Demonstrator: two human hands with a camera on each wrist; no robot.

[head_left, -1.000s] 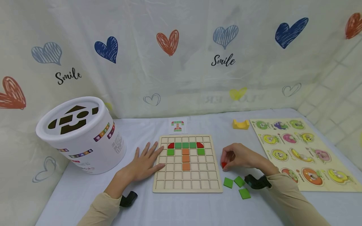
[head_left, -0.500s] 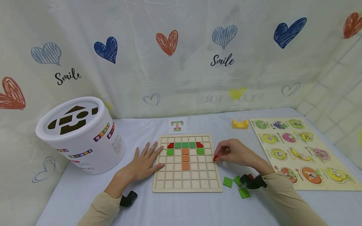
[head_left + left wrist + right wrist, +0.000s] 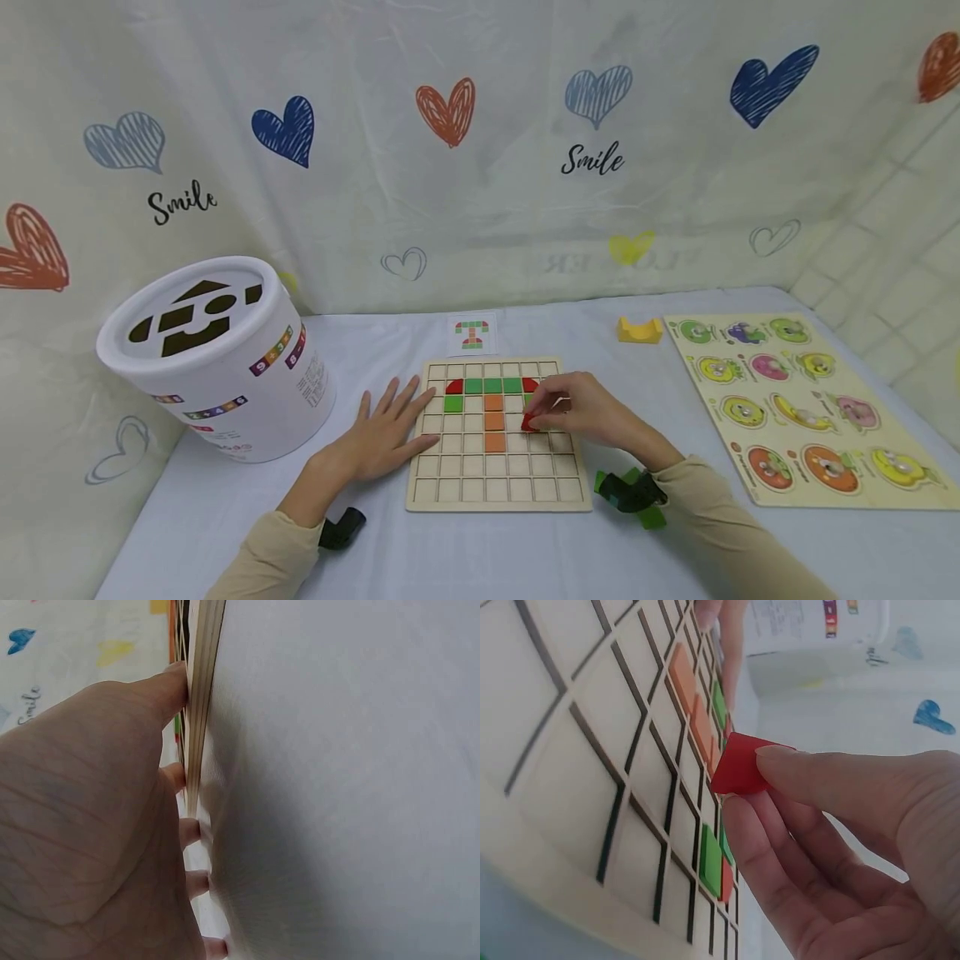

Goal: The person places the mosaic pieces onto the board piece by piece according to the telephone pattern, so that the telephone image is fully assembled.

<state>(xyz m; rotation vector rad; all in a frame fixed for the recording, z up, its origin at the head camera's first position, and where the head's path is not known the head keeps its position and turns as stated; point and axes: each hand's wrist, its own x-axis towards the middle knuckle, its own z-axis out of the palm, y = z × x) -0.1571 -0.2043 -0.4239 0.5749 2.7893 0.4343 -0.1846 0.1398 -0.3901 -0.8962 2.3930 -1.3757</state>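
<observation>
A wooden grid board [image 3: 450, 490] lies flat on the white cloth. Red corner pieces and green squares [image 3: 492, 386] form a row near its far side, with three orange squares [image 3: 494, 422] running down the middle column. My left hand [image 3: 378, 437] rests with spread fingers at the board's left edge, its thumb and forefinger on the rim. Over the board's right half, my right hand [image 3: 581, 408] pinches a red tile [image 3: 739, 763] between thumb and fingertips. In the right wrist view the tile is held tilted above the cells.
A pattern card [image 3: 472, 334] lies behind the board. Loose green tiles [image 3: 652, 517] are partly covered by the right wrist's camera. A white bucket [image 3: 225, 392] stands at left; a yellow arched block [image 3: 640, 331] and a fruit puzzle board [image 3: 806, 425] are at right.
My right hand has moved left with the red tile, from the cloth beside the board to above its right-hand cells. My left hand has stayed in place.
</observation>
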